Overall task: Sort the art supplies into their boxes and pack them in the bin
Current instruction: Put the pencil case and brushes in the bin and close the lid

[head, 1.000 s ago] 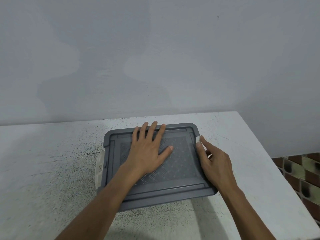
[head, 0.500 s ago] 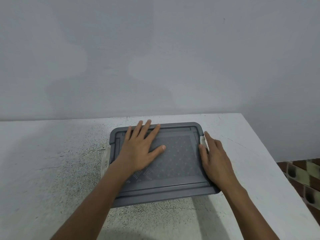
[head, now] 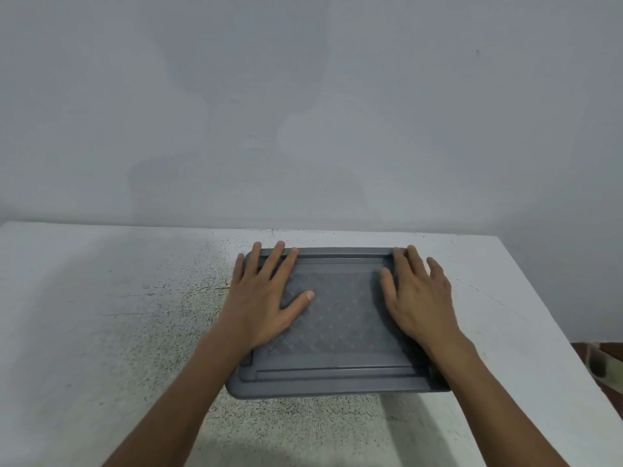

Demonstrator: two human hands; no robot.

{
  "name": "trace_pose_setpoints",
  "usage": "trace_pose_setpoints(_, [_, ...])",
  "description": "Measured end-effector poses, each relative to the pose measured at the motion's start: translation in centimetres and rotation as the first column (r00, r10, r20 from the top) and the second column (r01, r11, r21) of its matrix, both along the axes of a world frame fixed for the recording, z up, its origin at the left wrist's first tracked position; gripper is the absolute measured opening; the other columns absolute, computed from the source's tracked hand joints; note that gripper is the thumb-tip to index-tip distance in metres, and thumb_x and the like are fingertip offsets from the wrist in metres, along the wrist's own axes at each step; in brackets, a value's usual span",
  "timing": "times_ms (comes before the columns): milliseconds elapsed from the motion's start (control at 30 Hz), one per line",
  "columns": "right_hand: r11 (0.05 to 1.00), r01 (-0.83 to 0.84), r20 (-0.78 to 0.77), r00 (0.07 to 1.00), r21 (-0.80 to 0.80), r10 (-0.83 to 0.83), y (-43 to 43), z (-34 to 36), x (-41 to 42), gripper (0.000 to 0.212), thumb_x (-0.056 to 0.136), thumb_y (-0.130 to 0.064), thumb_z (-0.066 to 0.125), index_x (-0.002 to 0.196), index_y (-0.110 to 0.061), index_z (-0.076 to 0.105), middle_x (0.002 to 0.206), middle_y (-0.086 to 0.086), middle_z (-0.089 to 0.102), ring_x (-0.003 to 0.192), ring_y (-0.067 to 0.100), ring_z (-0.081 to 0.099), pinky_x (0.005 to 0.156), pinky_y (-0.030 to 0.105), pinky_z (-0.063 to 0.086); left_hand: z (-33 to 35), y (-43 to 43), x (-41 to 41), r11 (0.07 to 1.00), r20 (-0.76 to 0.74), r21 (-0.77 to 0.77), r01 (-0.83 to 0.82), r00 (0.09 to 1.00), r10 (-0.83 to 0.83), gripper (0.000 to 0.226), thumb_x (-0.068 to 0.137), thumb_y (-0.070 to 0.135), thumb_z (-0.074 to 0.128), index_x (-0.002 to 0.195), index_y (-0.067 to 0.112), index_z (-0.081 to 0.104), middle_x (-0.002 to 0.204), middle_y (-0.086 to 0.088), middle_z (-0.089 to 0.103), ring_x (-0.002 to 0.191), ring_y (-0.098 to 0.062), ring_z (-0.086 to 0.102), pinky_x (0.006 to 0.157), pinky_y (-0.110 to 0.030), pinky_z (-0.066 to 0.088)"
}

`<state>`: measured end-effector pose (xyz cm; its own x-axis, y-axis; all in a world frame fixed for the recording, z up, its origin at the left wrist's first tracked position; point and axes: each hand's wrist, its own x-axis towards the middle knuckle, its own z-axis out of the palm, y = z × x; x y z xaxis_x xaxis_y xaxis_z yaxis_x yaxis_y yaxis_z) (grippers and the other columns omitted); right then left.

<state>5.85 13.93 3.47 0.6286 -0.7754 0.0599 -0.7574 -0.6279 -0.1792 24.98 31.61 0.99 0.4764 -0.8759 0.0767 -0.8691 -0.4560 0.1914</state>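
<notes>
A grey plastic lid (head: 340, 332) covers the bin on the white table, so the bin's body and contents are hidden. My left hand (head: 266, 298) lies flat on the lid's left part, fingers spread and reaching the far left corner. My right hand (head: 418, 298) lies flat on the lid's right part, its fingers stretched toward the far right corner. Both palms press down on the lid.
The white speckled table (head: 118, 332) ends at a plain grey wall (head: 303, 112) behind the bin. The table's right edge drops off to a tiled floor (head: 600, 362) at the lower right.
My right hand moved from the lid's right edge onto its top. My left hand slid toward the lid's left side. The view shifted, so the bin sits more central.
</notes>
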Motion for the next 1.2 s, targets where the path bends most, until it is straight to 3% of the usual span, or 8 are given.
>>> trace_pose_setpoints(233, [0.990, -0.135, -0.077, 0.988, -0.037, 0.131, 3.6, -0.4, 6.0, 0.066, 0.101, -0.049, 0.022, 0.154, -0.010, 0.016, 0.162, 0.007, 0.018, 0.148, 0.040, 0.006, 0.116, 0.059, 0.005, 0.2, 0.1, 0.0, 0.995, -0.093, -0.098, 0.000, 0.996, -0.009, 0.075, 0.096, 0.063, 0.017, 0.156, 0.028, -0.011, 0.165, 0.003, 0.008, 0.152, -0.025, -0.009, 0.123, -0.043, -0.004])
trace_pose_setpoints(333, [0.966, -0.256, -0.063, 0.965, -0.036, 0.253, 5.7, -0.5, 8.2, 0.065, 0.102, -0.044, 0.023, 0.154, -0.006, 0.017, 0.161, 0.011, 0.019, 0.147, 0.041, 0.010, 0.117, 0.059, 0.011, 0.5, 0.1, -0.1, 0.970, -0.206, -0.242, -0.031, 0.978, -0.020, 0.064, 0.103, 0.040, 0.027, 0.157, 0.028, -0.004, 0.158, -0.001, 0.032, 0.152, -0.021, 0.002, 0.123, -0.037, -0.003])
trace_pose_setpoints(500, [0.957, -0.283, -0.017, 0.959, -0.058, 0.282, 6.0, -1.2, 8.3, 0.059, 0.100, -0.039, 0.026, 0.155, -0.016, 0.018, 0.162, 0.008, 0.018, 0.148, 0.039, 0.008, 0.117, 0.060, 0.010, 0.5, 0.1, -0.1, 0.928, -0.329, -0.356, -0.107, 0.944, -0.017, 0.056, 0.105, 0.029, 0.032, 0.157, 0.025, 0.011, 0.159, -0.001, 0.031, 0.150, -0.012, 0.010, 0.123, -0.030, -0.002])
trace_pose_setpoints(667, [0.948, -0.316, 0.036, 0.947, -0.042, 0.318, 5.8, -1.9, 7.7, 0.056, 0.100, -0.048, 0.025, 0.154, -0.041, 0.011, 0.164, 0.007, 0.010, 0.149, 0.037, -0.003, 0.118, 0.059, 0.001, 0.2, 1.2, 0.5, 0.748, -0.545, -0.512, -0.422, 0.833, 0.096, 0.040, 0.101, 0.027, 0.049, 0.141, 0.024, 0.047, 0.143, 0.006, 0.047, 0.131, -0.010, 0.043, 0.104, -0.026, 0.040])
trace_pose_setpoints(767, [0.947, -0.321, 0.024, 0.947, -0.024, 0.321, 5.6, -2.0, 7.8, 0.057, 0.098, -0.060, 0.021, 0.151, -0.050, 0.002, 0.164, 0.007, 0.005, 0.149, 0.036, -0.009, 0.118, 0.058, -0.004, -0.2, 2.6, 1.2, 0.731, -0.727, -0.344, -0.589, 0.659, 0.189, 0.037, 0.099, 0.035, 0.052, 0.135, 0.025, 0.052, 0.133, 0.005, 0.054, 0.110, -0.008, 0.055, 0.080, -0.019, 0.044])
trace_pose_setpoints(933, [0.946, -0.322, 0.015, 0.946, -0.033, 0.322, 5.6, -2.2, 7.8, 0.061, 0.095, -0.067, 0.019, 0.151, -0.051, 0.000, 0.164, 0.009, 0.004, 0.149, 0.036, -0.009, 0.117, 0.059, -0.003, -0.9, 5.5, 1.8, 0.705, -1.000, 0.005, -0.709, -0.006, 0.000, 0.041, 0.102, 0.038, 0.043, 0.101, 0.009, 0.073, 0.101, -0.014, 0.070, 0.092, -0.030, 0.063, 0.084, -0.044, 0.051])
trace_pose_setpoints(1067, [0.947, -0.319, 0.012, 0.947, -0.047, 0.320, 5.5, -2.3, 7.9, 0.061, 0.094, -0.068, 0.019, 0.151, -0.051, 0.001, 0.164, 0.009, 0.006, 0.149, 0.036, -0.007, 0.117, 0.059, 0.000, -1.1, 7.5, 2.8, 0.768, -0.973, 0.055, -0.638, -0.205, -0.101, 0.030, 0.097, 0.025, 0.051, 0.107, 0.008, 0.073, 0.093, -0.010, 0.067, 0.082, -0.024, 0.062, 0.075, -0.040, 0.051])
trace_pose_setpoints(1200, [0.947, -0.317, 0.014, 0.948, -0.045, 0.318, 5.3, -2.4, 7.9, 0.062, 0.094, -0.069, 0.017, 0.150, -0.052, 0.000, 0.164, 0.008, 0.004, 0.149, 0.035, -0.006, 0.118, 0.059, 0.001, -1.0, 8.3, 3.1, 0.825, -0.945, 0.017, -0.565, -0.278, -0.171, 0.036, 0.095, 0.021, 0.052, 0.124, 0.005, 0.065, 0.104, -0.014, 0.066, 0.089, -0.025, 0.062, 0.079, -0.041, 0.053])
